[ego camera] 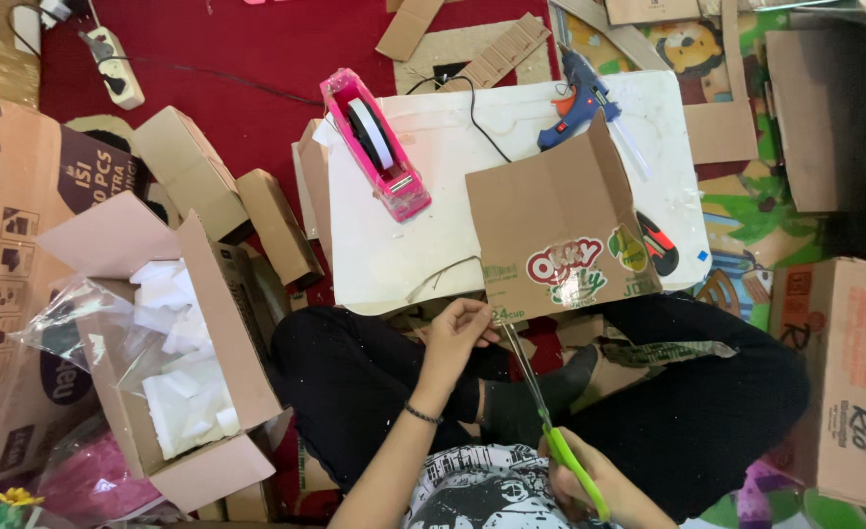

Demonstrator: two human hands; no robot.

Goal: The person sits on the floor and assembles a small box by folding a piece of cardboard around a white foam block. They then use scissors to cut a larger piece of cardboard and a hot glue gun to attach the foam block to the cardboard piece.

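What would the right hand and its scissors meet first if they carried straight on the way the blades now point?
The cardboard sheet. The right hand aims the green-handled scissors up at its near edge, beside the left hand. The tips look already at that edge, though depth is unclear.

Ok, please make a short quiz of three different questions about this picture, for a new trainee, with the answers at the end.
1. True or false: the right hand holds scissors with green handles.
2. What does the left hand pinch? A) the pink tape dispenser B) the lower edge of the cardboard sheet C) the blue glue gun
3. Fill in: the open box at the person's left side holds white ______ pieces.

Key:
1. True.
2. B. The dispenser and the glue gun lie untouched on the white low table.
3. Foam, as it looks.
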